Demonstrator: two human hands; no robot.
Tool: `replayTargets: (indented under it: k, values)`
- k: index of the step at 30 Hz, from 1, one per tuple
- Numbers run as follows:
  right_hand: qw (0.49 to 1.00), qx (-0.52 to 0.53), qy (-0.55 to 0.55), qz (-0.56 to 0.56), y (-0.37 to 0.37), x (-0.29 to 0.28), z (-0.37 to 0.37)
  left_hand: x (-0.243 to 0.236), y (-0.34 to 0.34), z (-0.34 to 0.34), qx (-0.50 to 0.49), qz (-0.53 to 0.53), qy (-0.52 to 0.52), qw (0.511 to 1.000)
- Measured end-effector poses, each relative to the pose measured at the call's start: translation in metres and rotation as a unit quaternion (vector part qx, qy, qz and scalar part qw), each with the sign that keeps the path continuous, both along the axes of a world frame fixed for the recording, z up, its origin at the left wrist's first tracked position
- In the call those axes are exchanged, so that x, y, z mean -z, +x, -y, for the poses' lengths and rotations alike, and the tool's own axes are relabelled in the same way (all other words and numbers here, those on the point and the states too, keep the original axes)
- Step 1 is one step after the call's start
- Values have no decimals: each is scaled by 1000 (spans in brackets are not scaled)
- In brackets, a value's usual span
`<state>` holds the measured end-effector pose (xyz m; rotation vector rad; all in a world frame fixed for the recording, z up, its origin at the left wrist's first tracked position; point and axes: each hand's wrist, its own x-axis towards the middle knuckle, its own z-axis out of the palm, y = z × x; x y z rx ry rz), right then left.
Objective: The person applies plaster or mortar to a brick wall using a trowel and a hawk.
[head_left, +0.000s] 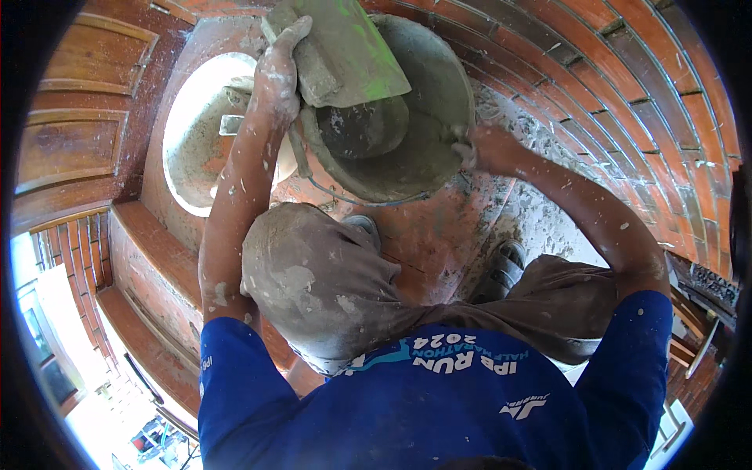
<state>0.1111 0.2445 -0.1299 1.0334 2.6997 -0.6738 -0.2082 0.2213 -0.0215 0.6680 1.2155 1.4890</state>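
Wrapped at the handle of a plastering float point(356, 55), my left hand point(280, 66) is closed. The float is green and smeared with grey mortar, and it sits over the upper left of a large round bucket point(435, 176). Inside that bucket, a dark rounded mass point(364, 129) shows partly under the float; whether it is mortar or a smaller vessel is unclear. My right hand point(489, 149) is closed at the bucket's right rim, its fingertips slightly blurred. Mortar spots cover both forearms.
Left of my left arm stands a pale round tub point(176, 168) with a small metal-looking tool point(230, 125) in it. A brick wall point(564, 63) curves along the right, and a wooden door point(74, 110) is at the left. Steps point(149, 235) lie below the door.
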Motion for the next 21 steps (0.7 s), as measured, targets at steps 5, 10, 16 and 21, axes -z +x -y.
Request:
replayTargets:
  k: [5, 10, 16, 21]
  values:
    - [979, 35, -101, -174, 2, 28, 48, 1, 14, 0, -15, -15, 4, 1000]
    - [908, 170, -299, -238, -14, -2, 84, -1, 27, 1, -5, -7, 5, 1000]
    - [747, 302, -546, -231, -43, -63, 104, -6, 26, 8, -16, 38, 1, 999]
    - [726, 305, -543, -293, -26, -85, 76, 1, 15, 5, -14, 112, 19, 993]
